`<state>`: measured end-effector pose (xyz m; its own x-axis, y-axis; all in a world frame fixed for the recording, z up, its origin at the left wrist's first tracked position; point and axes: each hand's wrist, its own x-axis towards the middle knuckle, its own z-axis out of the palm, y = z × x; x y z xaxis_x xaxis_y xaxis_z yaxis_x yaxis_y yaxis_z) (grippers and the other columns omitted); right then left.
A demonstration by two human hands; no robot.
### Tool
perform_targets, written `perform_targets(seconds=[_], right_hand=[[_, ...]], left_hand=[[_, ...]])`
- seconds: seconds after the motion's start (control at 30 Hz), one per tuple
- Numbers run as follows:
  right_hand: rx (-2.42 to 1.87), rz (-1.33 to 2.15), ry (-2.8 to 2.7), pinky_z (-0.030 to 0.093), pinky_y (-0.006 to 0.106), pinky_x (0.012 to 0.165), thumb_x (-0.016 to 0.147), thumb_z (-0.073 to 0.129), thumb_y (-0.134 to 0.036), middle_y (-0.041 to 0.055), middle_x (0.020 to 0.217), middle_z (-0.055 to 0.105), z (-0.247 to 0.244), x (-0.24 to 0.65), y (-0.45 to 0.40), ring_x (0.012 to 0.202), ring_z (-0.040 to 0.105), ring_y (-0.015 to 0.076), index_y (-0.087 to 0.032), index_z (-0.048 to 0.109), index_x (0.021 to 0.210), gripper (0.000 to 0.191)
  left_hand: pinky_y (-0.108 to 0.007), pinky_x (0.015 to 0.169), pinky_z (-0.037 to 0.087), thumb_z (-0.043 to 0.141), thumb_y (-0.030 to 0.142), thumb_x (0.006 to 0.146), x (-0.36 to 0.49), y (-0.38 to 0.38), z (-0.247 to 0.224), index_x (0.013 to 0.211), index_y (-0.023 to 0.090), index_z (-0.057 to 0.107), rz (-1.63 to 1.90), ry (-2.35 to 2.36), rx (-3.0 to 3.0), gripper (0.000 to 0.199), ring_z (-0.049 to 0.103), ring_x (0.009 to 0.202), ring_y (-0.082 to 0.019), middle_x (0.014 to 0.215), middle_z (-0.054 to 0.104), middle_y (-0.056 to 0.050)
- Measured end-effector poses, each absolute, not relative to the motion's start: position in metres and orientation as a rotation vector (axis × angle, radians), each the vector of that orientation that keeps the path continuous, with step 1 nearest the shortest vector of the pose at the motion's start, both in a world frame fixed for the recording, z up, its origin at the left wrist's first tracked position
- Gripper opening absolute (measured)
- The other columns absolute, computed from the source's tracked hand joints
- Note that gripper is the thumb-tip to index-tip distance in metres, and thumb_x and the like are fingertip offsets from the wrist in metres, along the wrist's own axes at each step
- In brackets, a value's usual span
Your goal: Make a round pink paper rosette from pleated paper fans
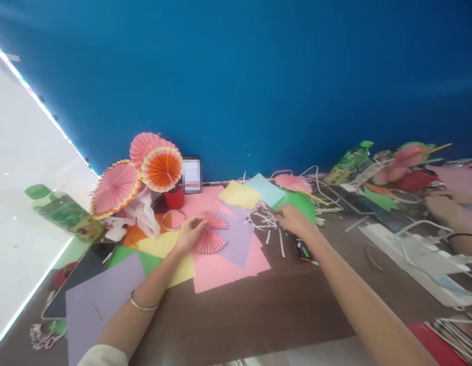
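Left hand: the left hand (190, 231) rests on a small pink folded paper fan (210, 234), fingertips pressing its left edge; fingers half bent, not closed around it.
Right hand: the right hand (292, 219) reaches into a heap of white paper strips (263, 219); fingers curl down among the strips, and I cannot tell if they pinch one.
Pink fan: one piece, pleated, shaped like two half circles joined in the middle; it lies flat on the coloured sheets, near the centre of the brown table (258, 310).
Loose paper sheets: several, overlapping; I count two purple (94, 300), two pink, two yellow, one light blue (266, 189), and green ones partly covered.
Finished rosettes: three stand together at the back left (161, 169), pink and orange with yellow rims.
Bottles: two green-capped bottles, one far left (64, 212), one at the back right (348, 162).
Bracelet: one thin metal bangle (142, 305) on the left wrist.
Phone: one dark phone (81, 277) lies at the left, beside the purple sheet.
Other person: another person's hand (443, 207) shows at the right edge, well apart.
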<state>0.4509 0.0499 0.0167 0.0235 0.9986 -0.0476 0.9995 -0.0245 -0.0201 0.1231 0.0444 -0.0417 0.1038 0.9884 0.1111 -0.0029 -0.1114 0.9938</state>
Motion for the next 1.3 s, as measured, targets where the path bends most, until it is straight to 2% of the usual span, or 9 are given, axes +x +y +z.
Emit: perform_targets(seconds=[0.17, 0.27, 0.6, 0.7, 0.8, 1.03, 1.13, 1.2, 1.3], right_hand=[[2.264, -0.236, 2.073, 0.038, 0.025, 0.052, 0.076, 0.051, -0.037, 0.0094, 0.061, 0.062, 0.015, 0.483, 0.056, 0.061, 0.058, 0.0206, -0.013, 0.064, 0.067, 0.028], [2.247, -0.316, 2.024, 0.036, 0.025, 0.050, 0.074, 0.051, -0.041, 0.0074, 0.057, 0.061, 0.017, 0.481, 0.060, 0.058, 0.057, 0.0197, -0.015, 0.061, 0.063, 0.030], [2.117, -0.184, 2.039, 0.032, 0.024, 0.047, 0.066, 0.054, -0.029, 0.0076, 0.064, 0.063, 0.022, 0.474, 0.063, 0.061, 0.057, 0.0189, -0.016, 0.058, 0.059, 0.015], [2.092, -0.043, 2.058, 0.034, 0.025, 0.051, 0.069, 0.052, -0.029, 0.0099, 0.072, 0.065, 0.026, 0.469, 0.062, 0.068, 0.059, 0.0211, -0.016, 0.061, 0.066, 0.016], [2.093, 0.119, 2.055, 0.036, 0.027, 0.056, 0.074, 0.049, -0.024, 0.0122, 0.082, 0.065, 0.032, 0.468, 0.062, 0.076, 0.060, 0.0233, -0.015, 0.062, 0.080, 0.017], [2.111, 0.586, 2.060, 0.037, 0.031, 0.062, 0.082, 0.041, -0.018, 0.0174, 0.098, 0.061, 0.050, 0.477, 0.055, 0.088, 0.057, 0.0277, -0.010, 0.053, 0.101, 0.025], [2.151, 0.800, 2.054, 0.037, 0.034, 0.063, 0.085, 0.038, -0.024, 0.0216, 0.099, 0.058, 0.059, 0.474, 0.047, 0.090, 0.054, 0.0312, -0.006, 0.050, 0.107, 0.031], [2.222, 0.807, 2.047, 0.037, 0.035, 0.063, 0.086, 0.036, -0.031, 0.0223, 0.097, 0.058, 0.063, 0.468, 0.045, 0.089, 0.053, 0.0323, -0.006, 0.049, 0.107, 0.035], [2.416, 0.607, 1.988, 0.037, 0.034, 0.059, 0.085, 0.035, -0.039, 0.0203, 0.093, 0.060, 0.068, 0.451, 0.046, 0.084, 0.056, 0.0312, -0.008, 0.052, 0.103, 0.040]], left_hand=[[-0.029, 0.071, 0.048, 0.066, 0.033, 0.065, 0.118, 0.049, -0.043, 0.084, 0.015, 0.061, 1.302, 1.178, 1.327, 0.027, 0.063, 0.073, -0.016, 0.076, 0.066, -0.005], [-0.030, 0.074, 0.049, 0.065, 0.032, 0.067, 0.115, 0.050, -0.044, 0.086, 0.015, 0.061, 1.322, 1.189, 1.372, 0.026, 0.063, 0.076, -0.016, 0.080, 0.066, -0.006], [-0.031, 0.076, 0.048, 0.063, 0.032, 0.068, 0.109, 0.055, -0.044, 0.084, 0.015, 0.061, 1.350, 1.186, 1.397, 0.023, 0.063, 0.078, -0.017, 0.082, 0.067, -0.007], [-0.032, 0.077, 0.048, 0.063, 0.032, 0.069, 0.106, 0.057, -0.045, 0.084, 0.015, 0.061, 1.356, 1.191, 1.411, 0.023, 0.063, 0.080, -0.018, 0.083, 0.067, -0.008], [-0.033, 0.077, 0.048, 0.062, 0.033, 0.070, 0.104, 0.058, -0.047, 0.085, 0.014, 0.062, 1.356, 1.192, 1.433, 0.023, 0.064, 0.080, -0.018, 0.084, 0.068, -0.008], [-0.032, 0.076, 0.049, 0.062, 0.033, 0.071, 0.102, 0.057, -0.042, 0.087, 0.014, 0.063, 1.351, 1.201, 1.467, 0.025, 0.064, 0.079, -0.018, 0.083, 0.068, -0.008], [-0.032, 0.076, 0.049, 0.062, 0.033, 0.071, 0.100, 0.057, -0.040, 0.089, 0.014, 0.063, 1.371, 1.196, 1.477, 0.026, 0.064, 0.079, -0.018, 0.082, 0.068, -0.008], [-0.033, 0.076, 0.049, 0.062, 0.033, 0.071, 0.099, 0.058, -0.040, 0.090, 0.014, 0.063, 1.386, 1.196, 1.486, 0.026, 0.064, 0.078, -0.018, 0.081, 0.068, -0.008], [-0.033, 0.077, 0.049, 0.061, 0.031, 0.072, 0.099, 0.058, -0.041, 0.091, 0.015, 0.062, 1.394, 1.204, 1.504, 0.026, 0.064, 0.077, -0.018, 0.081, 0.068, -0.007]])
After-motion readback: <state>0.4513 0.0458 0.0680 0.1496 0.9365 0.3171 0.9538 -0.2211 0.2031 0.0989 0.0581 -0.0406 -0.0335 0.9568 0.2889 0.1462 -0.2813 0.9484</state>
